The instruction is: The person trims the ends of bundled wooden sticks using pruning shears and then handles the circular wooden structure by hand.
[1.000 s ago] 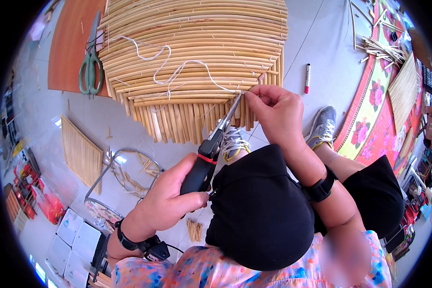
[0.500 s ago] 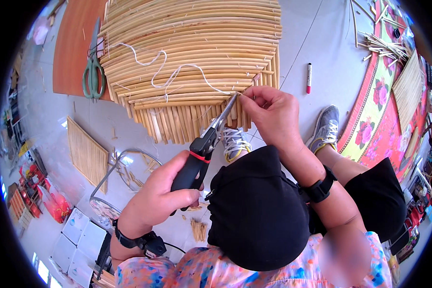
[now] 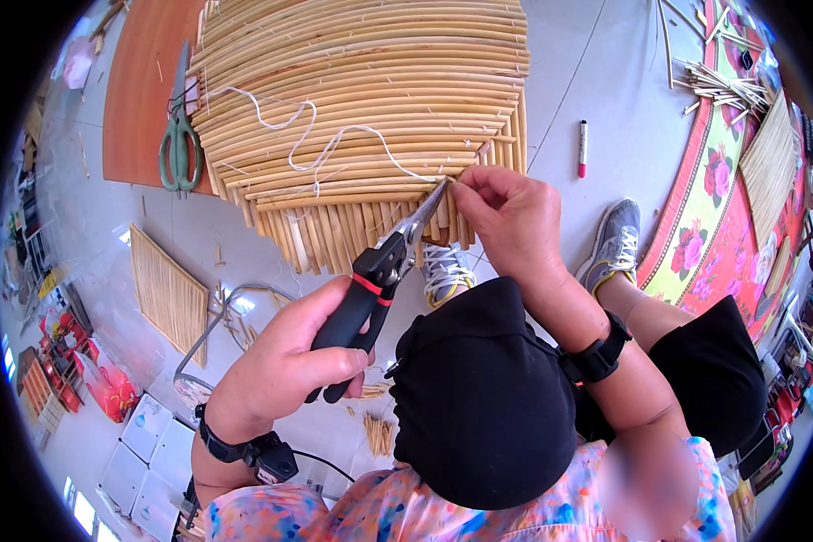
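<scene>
A panel of pale cane sticks (image 3: pixel 357 81) fills the upper middle, with loose white string (image 3: pixel 384 144) lying across it. My left hand (image 3: pixel 294 361) is closed on the black handles of metal long-nosed cutting pliers (image 3: pixel 375 280) with a red band; their tip rests at the panel's lower edge. My right hand (image 3: pixel 506 217) pinches the string at that edge, right beside the plier tip. Green-handled scissors (image 3: pixel 181 149) lie at the panel's left side, over an orange board (image 3: pixel 131 99).
A pen (image 3: pixel 584 147) lies on the tiled floor to the right. A floral mat (image 3: pixel 686 248) bears bundled sticks (image 3: pixel 723 86). A square cane panel (image 3: pixel 167 289), a metal frame, red bags (image 3: pixel 104 384) and white boxes (image 3: pixel 144 461) are at left. My feet are below the panel.
My left hand has moved left with the pliers, whose tip has shifted slightly. My right hand has moved a little left, still pinching. The panel sits slightly lower in view.
</scene>
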A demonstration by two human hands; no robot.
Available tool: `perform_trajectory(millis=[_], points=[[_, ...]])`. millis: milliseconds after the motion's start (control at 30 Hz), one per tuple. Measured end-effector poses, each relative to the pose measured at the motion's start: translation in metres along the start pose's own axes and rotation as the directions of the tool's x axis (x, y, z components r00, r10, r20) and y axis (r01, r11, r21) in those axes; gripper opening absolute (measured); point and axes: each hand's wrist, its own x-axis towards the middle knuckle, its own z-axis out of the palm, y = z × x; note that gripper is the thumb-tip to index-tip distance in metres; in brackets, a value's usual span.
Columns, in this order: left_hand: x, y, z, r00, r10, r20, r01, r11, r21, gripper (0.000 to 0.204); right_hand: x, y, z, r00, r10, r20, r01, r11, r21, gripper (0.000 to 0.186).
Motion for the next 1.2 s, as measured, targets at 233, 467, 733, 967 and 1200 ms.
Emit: perform_trajectory(millis=[233,467,733,967,1200], points=[[0.004,0.003,-0.008,0.997,0.048,0.068,-0.048,0.999,-0.005,0.042,-0.005,0.011,0.009,0.958,-0.269,-0.103,0.254,0.957,-0.139,0.008],[0.002,0.008,-0.014,0.996,0.019,0.087,-0.019,1.000,0.001,0.036,-0.001,0.000,0.004,0.945,-0.264,-0.192,0.199,0.932,-0.304,0.015],[0.005,0.004,-0.012,0.993,0.052,0.102,-0.050,0.998,-0.023,0.034,0.000,0.002,0.009,0.932,-0.293,-0.211,0.224,0.928,-0.299,0.012],[0.006,0.008,-0.014,0.993,0.048,0.106,-0.048,0.999,0.001,0.031,0.003,0.010,0.011,0.907,-0.388,-0.160,0.337,0.900,-0.276,0.006],[0.004,0.017,-0.014,0.998,-0.003,0.063,0.002,1.000,0.001,0.022,0.005,0.015,0.013,0.842,-0.514,-0.165,0.451,0.838,-0.307,0.005]])
